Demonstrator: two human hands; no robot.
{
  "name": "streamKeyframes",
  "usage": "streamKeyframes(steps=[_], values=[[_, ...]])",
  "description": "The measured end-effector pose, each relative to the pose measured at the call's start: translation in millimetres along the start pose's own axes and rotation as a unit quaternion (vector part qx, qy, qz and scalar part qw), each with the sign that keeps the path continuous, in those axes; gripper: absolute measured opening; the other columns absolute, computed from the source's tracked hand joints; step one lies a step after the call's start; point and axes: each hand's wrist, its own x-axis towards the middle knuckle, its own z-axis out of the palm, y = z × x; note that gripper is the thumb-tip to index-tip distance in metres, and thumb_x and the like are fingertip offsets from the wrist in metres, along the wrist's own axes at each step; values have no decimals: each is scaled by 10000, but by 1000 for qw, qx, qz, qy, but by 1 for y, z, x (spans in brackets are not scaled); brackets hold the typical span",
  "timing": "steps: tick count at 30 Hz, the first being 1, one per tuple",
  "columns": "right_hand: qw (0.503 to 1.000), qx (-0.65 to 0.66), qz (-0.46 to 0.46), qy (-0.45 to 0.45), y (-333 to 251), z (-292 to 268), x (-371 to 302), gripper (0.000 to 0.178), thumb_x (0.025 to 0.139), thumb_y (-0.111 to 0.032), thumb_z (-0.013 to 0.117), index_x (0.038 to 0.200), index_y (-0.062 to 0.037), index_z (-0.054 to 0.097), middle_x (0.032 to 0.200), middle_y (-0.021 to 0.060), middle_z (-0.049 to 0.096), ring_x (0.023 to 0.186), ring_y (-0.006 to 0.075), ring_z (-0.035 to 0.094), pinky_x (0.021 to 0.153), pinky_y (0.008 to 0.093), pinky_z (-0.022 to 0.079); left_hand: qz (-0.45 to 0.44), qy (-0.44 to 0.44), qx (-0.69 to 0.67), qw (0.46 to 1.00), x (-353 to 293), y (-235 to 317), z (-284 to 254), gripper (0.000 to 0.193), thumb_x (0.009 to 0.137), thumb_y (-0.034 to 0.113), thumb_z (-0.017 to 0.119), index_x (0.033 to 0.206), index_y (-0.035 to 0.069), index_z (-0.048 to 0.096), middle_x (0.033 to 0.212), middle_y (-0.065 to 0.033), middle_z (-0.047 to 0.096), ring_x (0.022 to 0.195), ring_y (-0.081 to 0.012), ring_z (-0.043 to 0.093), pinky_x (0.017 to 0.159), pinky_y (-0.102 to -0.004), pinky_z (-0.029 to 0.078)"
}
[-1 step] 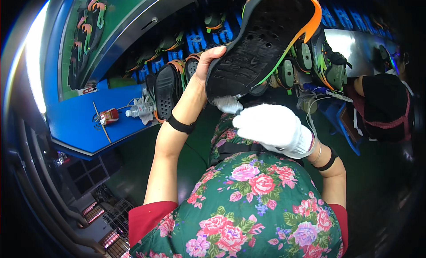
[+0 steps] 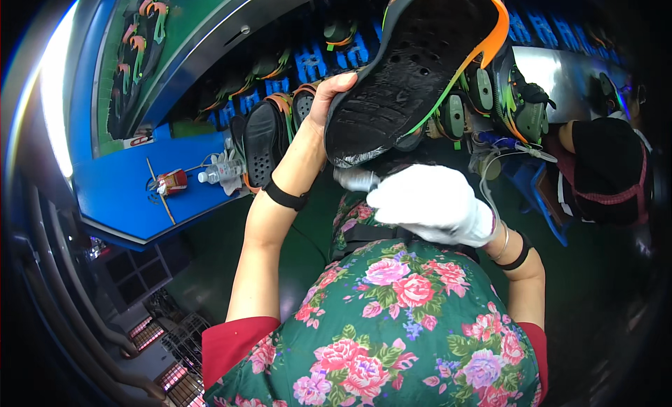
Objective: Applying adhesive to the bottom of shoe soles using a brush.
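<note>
My left hand [image 2: 329, 100], bare, grips the side edge of a black shoe sole [image 2: 409, 71] with an orange and green rim and small holes. The sole is tilted up, and its inner face has glossy, wet-looking streaks. A whitish smear shows along its lower end. My right hand [image 2: 427, 204], in a white glove, is closed round a brush [image 2: 357, 179] with pale bristles; the glove hides most of the handle. The bristles lie at the lower edge of the sole, and I cannot tell whether they touch it.
Several more soles [image 2: 260, 137] stand at the left, beside a clear plastic bottle [image 2: 222, 172] on a blue table [image 2: 115, 211]. Blue racks [image 2: 308, 64] with shoe parts line the back. At right are a cup [image 2: 484, 163], a blue stool [image 2: 535, 193] and another person [image 2: 605, 169].
The brush has slid a little down and left, from the sole's lower end to just below its edge, exposing the whitish smear. My left hand and the sole have hardly moved.
</note>
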Motion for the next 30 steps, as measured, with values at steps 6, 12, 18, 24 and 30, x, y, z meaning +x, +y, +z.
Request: streamKeyframes(steps=[6,12,18,24,30], values=[[995,21,78,58,8,-7,15,224,750,-29,822,970,-67,800,1017,110,781,935,261,749,808,359,596,17,-11,-51,999,-2,10,3,954,846,577,680,1563,27,376,1505,-354,420,1303,-542,523,1082,-622,463],[954,162,203,146,15,-10,11,106,790,27,785,887,-15,778,972,157,776,920,251,747,843,365,589,27,-70,-169,983,-5,-6,21,856,941,573,571,1554,6,382,1483,-368,446,1273,-533,555,1091,-608,462],[956,-264,22,127,45,-63,46,262,777,20,772,1026,-62,787,1027,101,777,931,264,738,827,348,582,25,-61,-315,947,-21,-47,34,660,1019,506,471,1477,31,496,1416,-258,580,1207,-463,630,1007,-612,533],[995,-4,55,79,22,-39,64,218,763,42,795,965,-42,787,1000,124,778,895,261,746,815,341,590,126,14,-329,936,-52,-31,43,708,1015,526,469,1538,50,435,1471,-256,535,1285,-406,597,1039,-626,509],[898,232,237,289,20,-44,37,111,777,72,734,885,51,743,1002,209,755,848,222,716,759,319,579,235,-143,-46,960,-102,70,54,1247,737,646,834,1559,-64,221,1487,-366,364,1091,-487,662,781,-550,651]])
